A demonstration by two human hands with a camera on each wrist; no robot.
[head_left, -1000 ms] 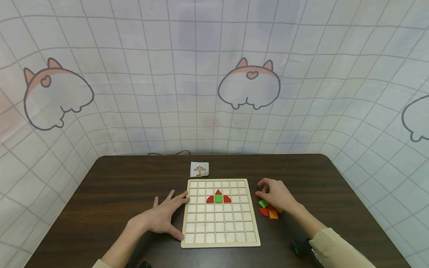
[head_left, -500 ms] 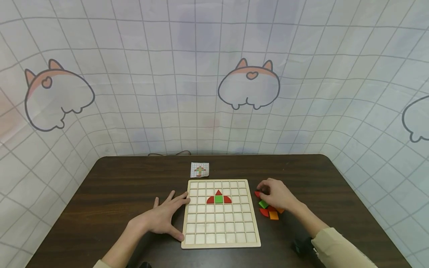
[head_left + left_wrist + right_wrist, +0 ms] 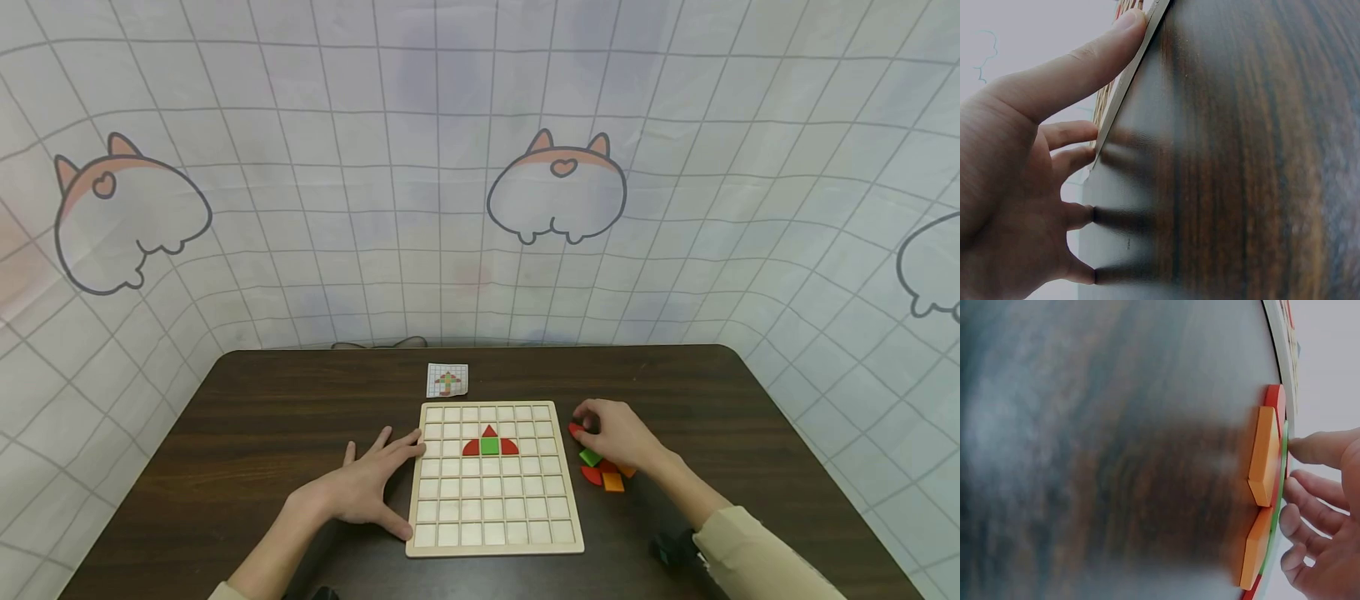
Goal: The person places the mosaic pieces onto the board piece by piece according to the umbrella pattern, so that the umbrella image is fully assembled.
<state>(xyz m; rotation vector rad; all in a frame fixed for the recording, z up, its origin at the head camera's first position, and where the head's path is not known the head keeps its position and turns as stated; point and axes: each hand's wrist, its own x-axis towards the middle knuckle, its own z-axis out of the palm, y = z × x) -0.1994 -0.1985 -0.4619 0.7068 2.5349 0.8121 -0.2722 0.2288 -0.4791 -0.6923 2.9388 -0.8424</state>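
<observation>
A pale wooden grid board lies mid-table, bearing a red triangle tile, a green square tile and two red quarter-circle tiles. My left hand spreads its fingers along the board's left side; thumb and some fingertips touch the rim. Right of the board, my right hand pinches a red tile between thumb and forefinger, its shape partly covered. Just below that hand lie a loose green tile, a red quarter-circle tile and orange tiles.
Behind the board sits a small paper card printed with a coloured grid pattern. The dark wooden table meets a white checked curtain at the back. In the right wrist view, orange tiles overlap other pieces.
My right fingers have shifted slightly at the red tile, which was lying more exposed half a second ago and now sits between the fingertips. The left hand and board have stayed put.
</observation>
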